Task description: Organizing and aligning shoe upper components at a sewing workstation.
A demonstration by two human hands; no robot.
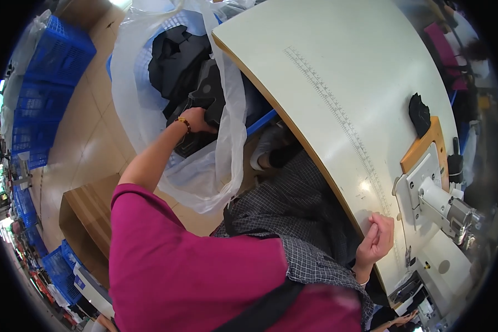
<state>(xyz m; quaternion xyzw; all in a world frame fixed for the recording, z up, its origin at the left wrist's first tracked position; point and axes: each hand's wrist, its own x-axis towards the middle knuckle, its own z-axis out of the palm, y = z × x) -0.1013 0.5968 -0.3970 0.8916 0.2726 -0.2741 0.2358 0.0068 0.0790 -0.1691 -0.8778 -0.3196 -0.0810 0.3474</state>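
Black pieces (177,62), a whole heap of them, sit right under and ahead of the left hand (196,119), down in the bag. Biggest thing here is the pale table (315,33), spreading from beside that hand across to the right one (375,240). Round the left wrist gapes the clear plastic bag (128,91), lining a blue basket (266,119); presumably the liner keeps the pieces clean and together, and the basket stands tight against the table so the left arm reaches it easily. Just beyond the right hand, a white sewing machine (434,207) sits at the table's far side, handy for that arm. One small black piece (419,115) lies well ahead of the right hand, apparently parked within reach. And the hands: left is in among the heap, fingertips hidden, so whether it grips I cannot tell; right is loosely curled by the table edge, nothing visible inside.
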